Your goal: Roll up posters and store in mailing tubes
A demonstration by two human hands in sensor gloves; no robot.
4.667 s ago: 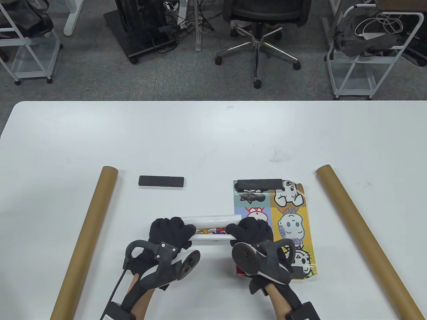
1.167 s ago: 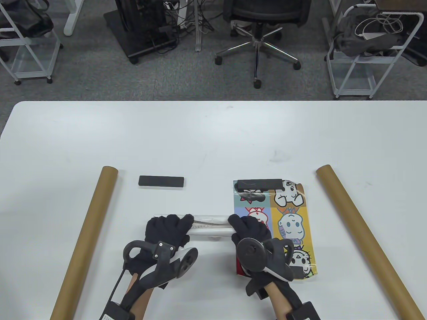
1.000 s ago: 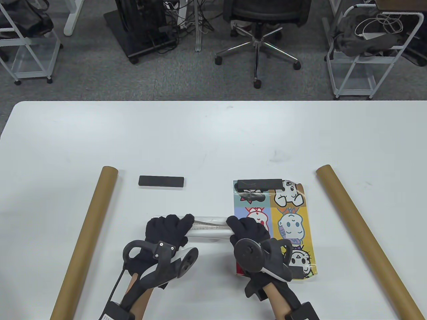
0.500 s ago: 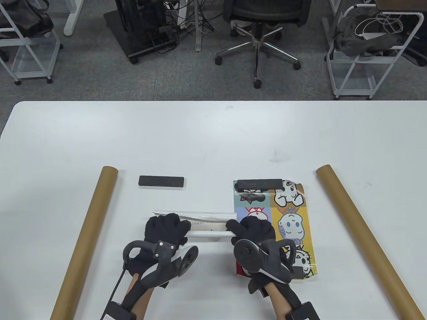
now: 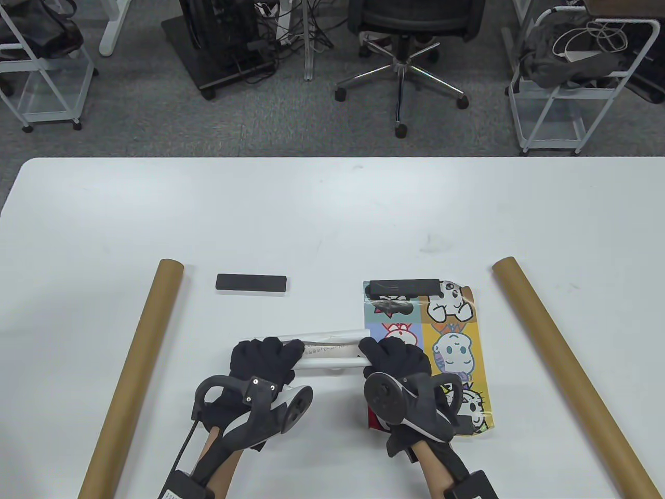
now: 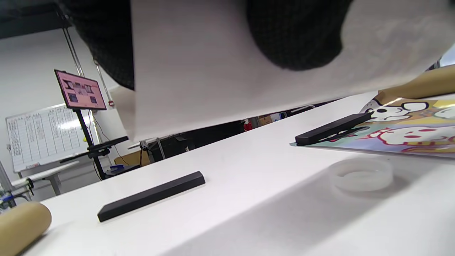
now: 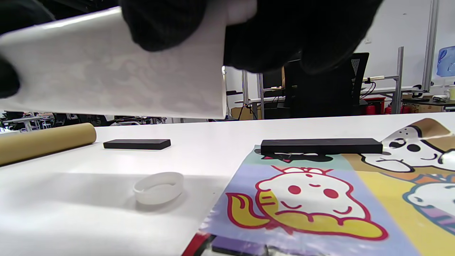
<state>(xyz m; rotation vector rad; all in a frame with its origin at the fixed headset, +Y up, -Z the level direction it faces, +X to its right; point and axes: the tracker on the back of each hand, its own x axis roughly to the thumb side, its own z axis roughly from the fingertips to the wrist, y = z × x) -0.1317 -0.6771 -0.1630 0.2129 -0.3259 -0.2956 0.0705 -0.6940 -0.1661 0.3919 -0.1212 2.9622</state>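
Observation:
Both hands hold a rolled white poster just above the table near its front edge. My left hand grips the roll's left end and my right hand grips its right end. The roll fills the top of the left wrist view and of the right wrist view. A second poster with cartoon figures lies flat to the right, under my right hand. One brown mailing tube lies at the left and another at the right.
A black bar lies on the bare table behind the roll. Another black bar weighs down the flat poster's far edge. A small clear plastic ring sits on the table under the roll. Chairs and carts stand beyond the table.
The roll has tightened: the coloured print seen between my hands earlier is now wrapped inside. In the last second the hands shifted slightly and the loose outer edge lifted, then settled.

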